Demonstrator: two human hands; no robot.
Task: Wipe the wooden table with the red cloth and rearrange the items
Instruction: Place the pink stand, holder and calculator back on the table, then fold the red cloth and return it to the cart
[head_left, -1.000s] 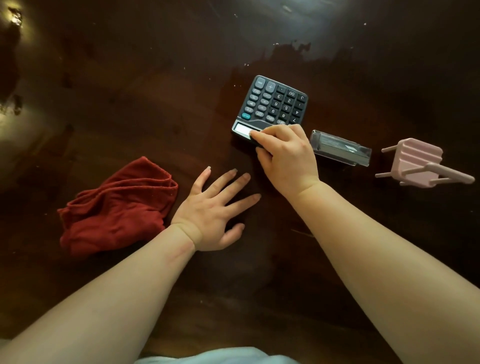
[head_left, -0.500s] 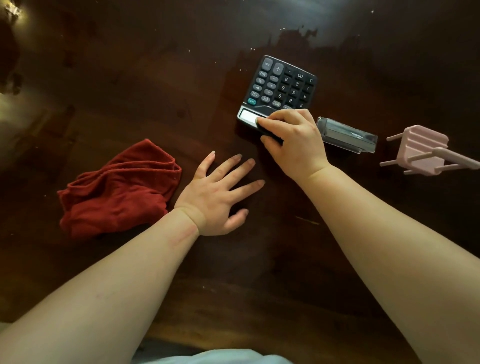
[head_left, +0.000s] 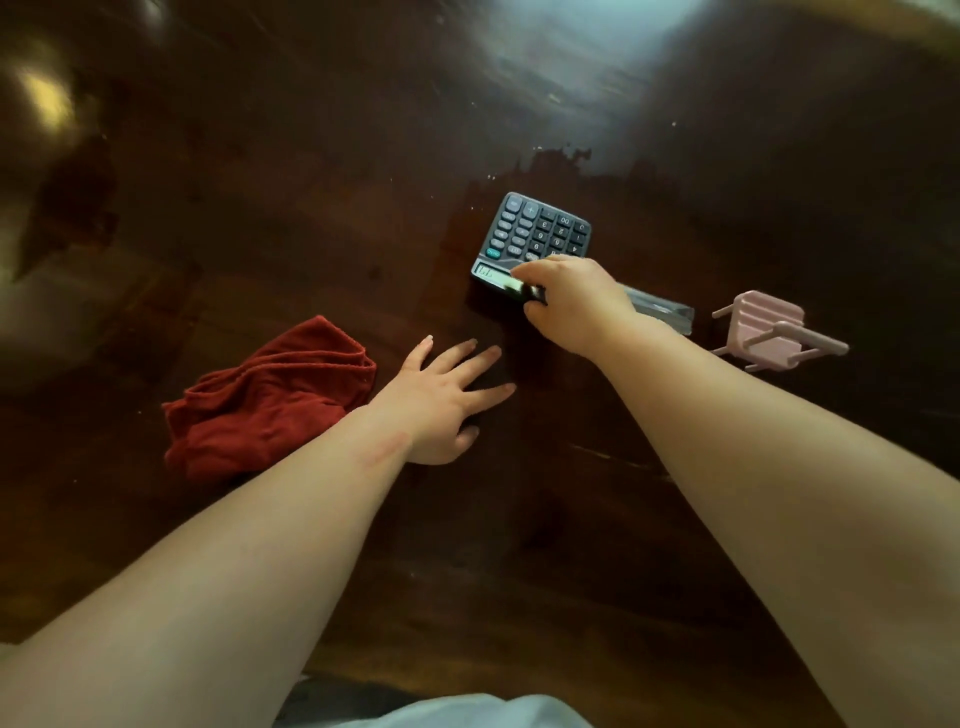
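A dark grey calculator lies on the dark wooden table, keys up, display toward me. My right hand grips its near right corner, thumb under the edge and fingers on top by the display. A crumpled red cloth lies to the left, untouched. Between the cloth and the calculator, my left hand rests flat on the wood with fingers spread, holding nothing.
A clear plastic box lies just right of my right hand, partly hidden by it. A small pink plastic rack with prongs lies further right. The table's near edge shows at the bottom.
My right hand has kept its grip on the calculator's near corner, and the calculator has been pushed farther from me. My left hand and the cloth have stayed put; my head has tilted.
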